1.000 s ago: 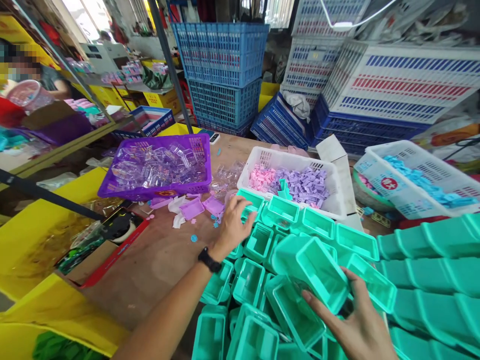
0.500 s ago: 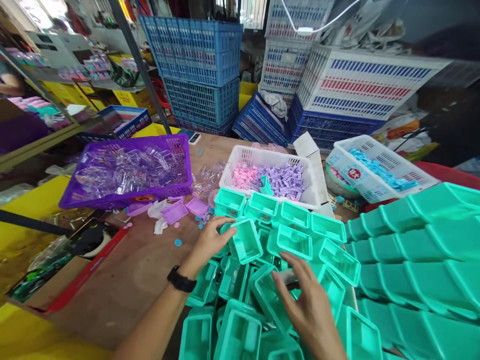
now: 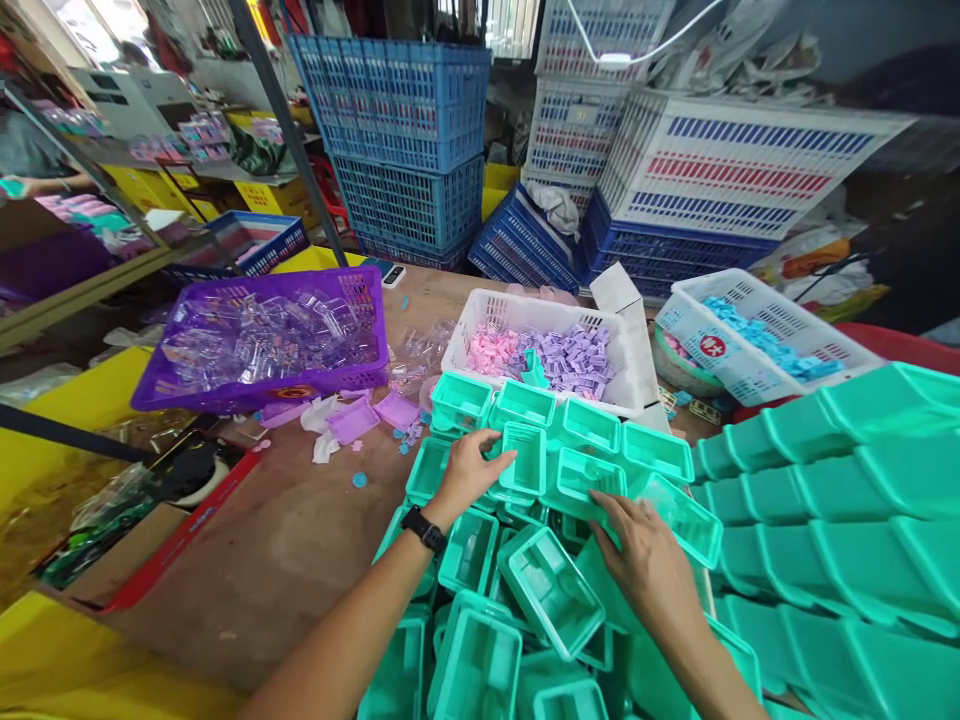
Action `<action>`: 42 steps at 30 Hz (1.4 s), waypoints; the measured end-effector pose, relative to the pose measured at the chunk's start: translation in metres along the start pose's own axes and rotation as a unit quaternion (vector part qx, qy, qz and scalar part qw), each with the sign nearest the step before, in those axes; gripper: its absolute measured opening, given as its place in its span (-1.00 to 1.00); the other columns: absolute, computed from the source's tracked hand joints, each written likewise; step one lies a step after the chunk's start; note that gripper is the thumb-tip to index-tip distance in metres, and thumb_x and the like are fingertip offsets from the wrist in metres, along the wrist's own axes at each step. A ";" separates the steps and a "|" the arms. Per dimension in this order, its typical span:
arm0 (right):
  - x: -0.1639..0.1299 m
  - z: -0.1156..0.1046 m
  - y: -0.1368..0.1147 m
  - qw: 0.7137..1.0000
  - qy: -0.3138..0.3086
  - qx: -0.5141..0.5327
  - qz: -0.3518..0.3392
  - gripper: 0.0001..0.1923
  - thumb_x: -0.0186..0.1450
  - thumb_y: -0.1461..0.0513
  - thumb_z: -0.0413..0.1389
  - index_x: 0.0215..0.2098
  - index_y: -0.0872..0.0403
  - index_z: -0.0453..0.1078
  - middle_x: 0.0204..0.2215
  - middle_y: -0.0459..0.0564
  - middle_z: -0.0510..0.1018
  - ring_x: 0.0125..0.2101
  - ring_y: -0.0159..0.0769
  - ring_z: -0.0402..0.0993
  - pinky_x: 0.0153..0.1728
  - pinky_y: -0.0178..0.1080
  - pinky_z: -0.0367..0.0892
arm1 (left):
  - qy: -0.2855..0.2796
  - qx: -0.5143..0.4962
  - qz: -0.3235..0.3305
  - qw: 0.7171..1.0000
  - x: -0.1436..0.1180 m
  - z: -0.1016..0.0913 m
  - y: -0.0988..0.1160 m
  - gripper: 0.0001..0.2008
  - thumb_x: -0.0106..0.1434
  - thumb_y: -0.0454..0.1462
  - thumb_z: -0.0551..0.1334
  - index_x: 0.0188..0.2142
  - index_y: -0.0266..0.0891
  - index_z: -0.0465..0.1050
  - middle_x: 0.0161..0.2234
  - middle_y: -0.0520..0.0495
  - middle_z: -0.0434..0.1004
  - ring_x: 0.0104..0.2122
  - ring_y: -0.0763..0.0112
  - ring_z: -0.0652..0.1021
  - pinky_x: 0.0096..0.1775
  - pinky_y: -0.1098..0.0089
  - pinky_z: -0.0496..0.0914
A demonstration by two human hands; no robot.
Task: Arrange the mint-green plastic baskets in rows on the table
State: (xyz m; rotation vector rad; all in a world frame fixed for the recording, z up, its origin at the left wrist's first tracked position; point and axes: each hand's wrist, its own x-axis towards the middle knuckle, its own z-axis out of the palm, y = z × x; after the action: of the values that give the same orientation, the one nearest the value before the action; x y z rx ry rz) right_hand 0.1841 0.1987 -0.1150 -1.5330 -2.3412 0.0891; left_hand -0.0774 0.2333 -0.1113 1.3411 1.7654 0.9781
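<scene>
My left hand (image 3: 472,470) pinches the left rim of a green plastic box (image 3: 523,465), which lies open side up in a row with other boxes. Close by, my right hand (image 3: 645,550) has its fingertips and thumb on the front right corner of another green box (image 3: 581,470). Around and below both hands lie many more open green boxes, several tilted, such as one box (image 3: 551,590) in front of the right hand. A black watch band (image 3: 424,530) is on my left wrist.
A white basket (image 3: 540,395) of pink and purple pieces stands behind the boxes. At the left is a purple basket (image 3: 259,395) of clear plastic parts. Stacked green boxes (image 3: 832,510) rise at the right. A white basket (image 3: 739,355) holds blue pieces. Crates (image 3: 390,110) stand behind.
My left hand has moved right with its box, which now sits straighter in the row. My right hand has moved up and right, from above a tilted box onto another box's front edge.
</scene>
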 end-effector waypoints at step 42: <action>-0.026 -0.049 -0.032 0.960 0.096 0.212 0.157 -0.59 0.38 0.03 0.08 -0.01 0.09 0.61 -0.25 0.10 0.74 -0.45 -0.22 0.60 -0.33 -0.19 0.54 | 0.021 0.065 0.066 0.995 -0.030 0.002 0.006 -0.76 0.37 -0.19 0.22 -0.13 -0.25 0.61 -0.10 -0.17 0.74 -0.25 0.20 0.72 -0.26 0.36 0.56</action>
State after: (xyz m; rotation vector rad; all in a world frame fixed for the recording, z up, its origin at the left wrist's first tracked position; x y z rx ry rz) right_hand 0.1810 0.1555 -0.0681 -1.5884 -1.7689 0.4660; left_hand -0.0666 0.2053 -0.1046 1.5456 1.8168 0.9835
